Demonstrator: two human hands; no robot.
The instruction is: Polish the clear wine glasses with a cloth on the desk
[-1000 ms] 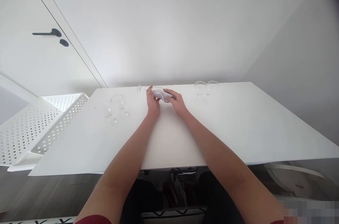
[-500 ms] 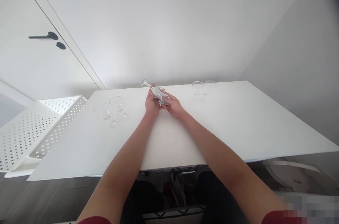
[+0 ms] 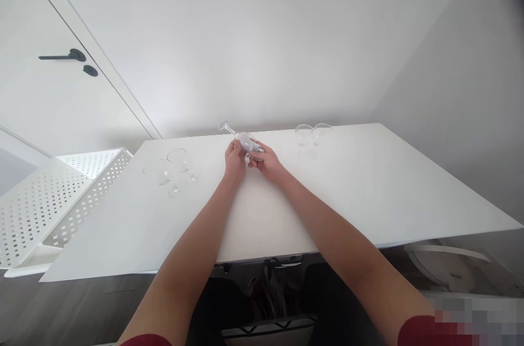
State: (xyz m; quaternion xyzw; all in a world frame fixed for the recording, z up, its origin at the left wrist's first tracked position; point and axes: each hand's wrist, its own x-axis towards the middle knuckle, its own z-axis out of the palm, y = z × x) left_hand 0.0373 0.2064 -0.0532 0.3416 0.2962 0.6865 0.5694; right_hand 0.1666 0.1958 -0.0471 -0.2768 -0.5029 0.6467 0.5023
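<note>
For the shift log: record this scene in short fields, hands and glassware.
left hand: grip on clear stemmed wine glass, tilted, foot pointing away
right hand: holds pale grey cloth against the glass bowl
left of hands: left pair of clear glasses on white rectangular table
right of hands: right pair of clear glasses
far left: white perforated rack
</note>
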